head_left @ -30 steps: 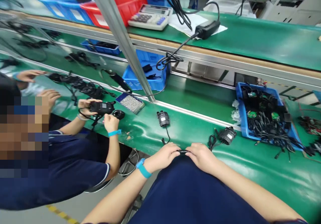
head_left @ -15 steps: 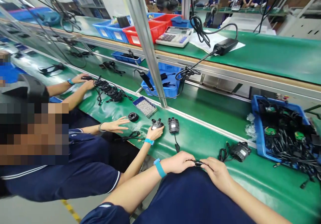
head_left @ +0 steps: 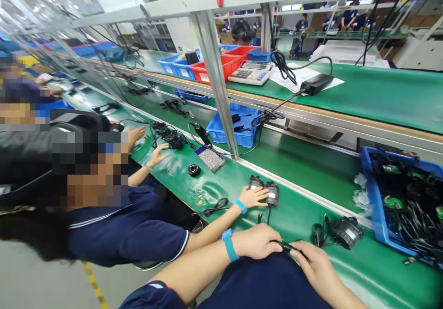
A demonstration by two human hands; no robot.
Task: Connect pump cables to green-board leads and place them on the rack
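A green-matted workbench (head_left: 384,279) lies before us. Near its edge, our left hand (head_left: 260,241) and right hand (head_left: 317,263) pinch a black cable (head_left: 286,247) from either side. We're apparently working its middle; the next move calls for steady, aligned grips.

A slim black cable piece (head_left: 286,246), held at two spots, slants gently down rightward, lower right of frame centre.

The left hand (head_left: 261,240) and right hand (head_left: 313,257) partly hide the black cable (head_left: 285,246) — and the view's right edge crops the blue bin (head_left: 371,197).
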